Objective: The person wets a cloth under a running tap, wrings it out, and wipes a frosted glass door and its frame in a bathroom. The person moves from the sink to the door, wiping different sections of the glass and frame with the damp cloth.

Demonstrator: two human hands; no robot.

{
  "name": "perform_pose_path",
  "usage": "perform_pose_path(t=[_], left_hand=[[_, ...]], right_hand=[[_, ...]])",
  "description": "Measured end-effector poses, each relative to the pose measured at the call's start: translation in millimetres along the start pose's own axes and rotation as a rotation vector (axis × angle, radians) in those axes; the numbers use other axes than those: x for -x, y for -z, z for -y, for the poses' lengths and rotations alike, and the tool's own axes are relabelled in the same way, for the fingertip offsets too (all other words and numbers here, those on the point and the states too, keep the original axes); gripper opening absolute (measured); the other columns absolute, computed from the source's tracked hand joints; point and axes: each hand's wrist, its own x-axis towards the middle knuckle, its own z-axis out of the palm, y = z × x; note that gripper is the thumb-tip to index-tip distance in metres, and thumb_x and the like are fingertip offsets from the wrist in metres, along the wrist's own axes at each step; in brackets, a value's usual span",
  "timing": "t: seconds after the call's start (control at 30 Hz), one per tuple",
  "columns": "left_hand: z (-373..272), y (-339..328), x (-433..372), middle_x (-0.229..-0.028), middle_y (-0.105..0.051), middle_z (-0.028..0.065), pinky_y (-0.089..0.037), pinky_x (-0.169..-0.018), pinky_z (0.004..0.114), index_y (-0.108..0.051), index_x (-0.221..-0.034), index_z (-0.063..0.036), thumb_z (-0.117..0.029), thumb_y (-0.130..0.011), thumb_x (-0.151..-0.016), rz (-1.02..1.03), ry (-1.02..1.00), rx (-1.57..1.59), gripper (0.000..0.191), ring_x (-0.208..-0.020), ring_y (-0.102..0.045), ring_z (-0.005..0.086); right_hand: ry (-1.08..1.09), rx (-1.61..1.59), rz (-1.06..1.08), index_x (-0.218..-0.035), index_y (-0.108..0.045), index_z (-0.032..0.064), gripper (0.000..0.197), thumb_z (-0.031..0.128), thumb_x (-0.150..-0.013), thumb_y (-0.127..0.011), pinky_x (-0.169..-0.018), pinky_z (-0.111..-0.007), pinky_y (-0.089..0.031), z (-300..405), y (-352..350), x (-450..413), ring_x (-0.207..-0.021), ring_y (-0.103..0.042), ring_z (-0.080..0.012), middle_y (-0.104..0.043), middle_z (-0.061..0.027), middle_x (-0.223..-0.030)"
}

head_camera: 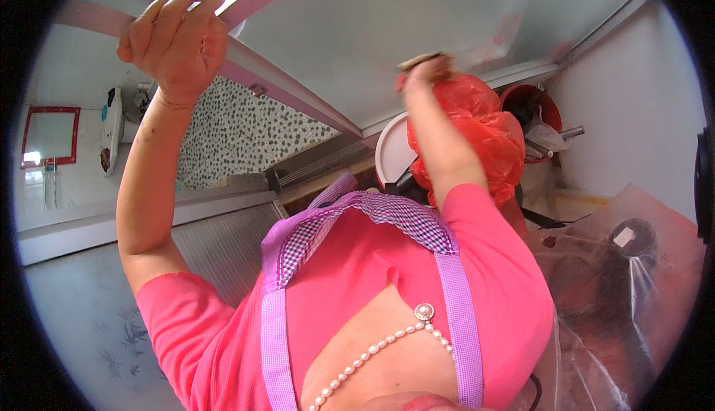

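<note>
My left hand (173, 42) is raised and curled around the edge of a door frame (251, 56) of pale, pinkish metal. My right hand (427, 73) is blurred. It grips a flat tan object (422, 60) with a dark edge, too blurred to name for sure, close in front of the frosted door panel (357, 36). Below and behind the right forearm bulges a crumpled red plastic bag (491, 137). A white round lid or basin rim (394, 151) shows beside it, partly hidden by the bag.
A red bucket (550, 103) holding several items stands in the corner by the white wall (637, 92). Clear plastic sheeting (592, 277) covers things at the right. Through the doorway are a pebble-patterned floor (246, 131), a washbasin (113, 131) and a red-framed mirror (51, 136).
</note>
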Motion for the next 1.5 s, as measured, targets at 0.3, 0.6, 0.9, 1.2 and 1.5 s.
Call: perform_pose_path(t=[0.3, 0.6, 0.9, 1.2, 1.5], left_hand=[[0.7, -6.5, 0.8, -0.085, -0.064, -0.0141, -0.028, -0.079, 0.025, -0.068, -0.079, -0.0249, -0.022, -0.061, -0.077, -0.012, -0.032, 0.031, 0.008, -0.084, -0.053, 0.0047], [23.3, 5.5, -14.8, -0.086, -0.067, -0.003, -0.038, -0.077, 0.024, -0.069, -0.084, -0.0147, -0.02, -0.06, -0.083, 0.106, -0.282, 0.082, 0.011, -0.079, -0.06, 0.0098], [35.0, -1.9, -2.5, -0.087, -0.066, 0.0129, -0.052, -0.067, 0.027, -0.066, -0.084, 0.0011, -0.003, -0.061, -0.081, 0.16, -0.318, 0.19, 0.007, -0.079, -0.064, 0.0222], [63.8, -13.4, -2.7, -0.09, -0.066, 0.0139, -0.052, -0.071, 0.034, -0.067, -0.09, -0.0012, -0.014, -0.06, -0.083, 0.274, -0.404, 0.37, 0.016, -0.082, -0.065, 0.0239], [5.5, -34.6, -14.1, -0.071, -0.058, 0.0018, -0.03, -0.067, 0.03, -0.058, -0.065, -0.0101, -0.01, -0.057, -0.065, -0.539, -0.221, 0.404, 0.002, -0.068, -0.05, 0.0168]], right_hand=[[-0.461, -0.313, 0.133, -0.106, -0.045, 0.02, 0.062, 0.073, -0.08, -0.026, -0.049, -0.034, -0.045, -167.5, 18.5, -45.5, -0.07, -0.054, -0.0196, -0.054, -0.0001, -0.095], [0.248, -0.26, -0.2, -0.116, -0.045, 0.0226, 0.049, 0.059, -0.085, -0.033, -0.087, -0.031, -0.034, -6.2, 48.1, -194.2, -0.102, -0.046, -0.0147, -0.047, 0.0061, -0.118], [-0.173, -0.289, -0.259, -0.091, -0.051, 0.0226, 0.048, 0.065, -0.078, -0.033, -0.055, -0.046, -0.034, -136.5, 69.1, -217.3, -0.072, -0.043, -0.0235, -0.051, -0.0012, -0.091], [-0.332, -0.426, -0.424, -0.127, -0.044, 0.0184, 0.069, 0.067, -0.08, -0.031, -0.094, -0.038, -0.034, -251.5, 18.0, -114.8, -0.111, -0.044, -0.0169, -0.046, 0.0036, -0.127], [-0.237, -0.354, -0.03, -0.099, -0.054, 0.0177, 0.062, 0.069, -0.083, -0.023, -0.077, -0.034, -0.038, -176.3, -2.7, -33.6, -0.089, -0.047, -0.0181, -0.054, -0.0006, -0.104]])
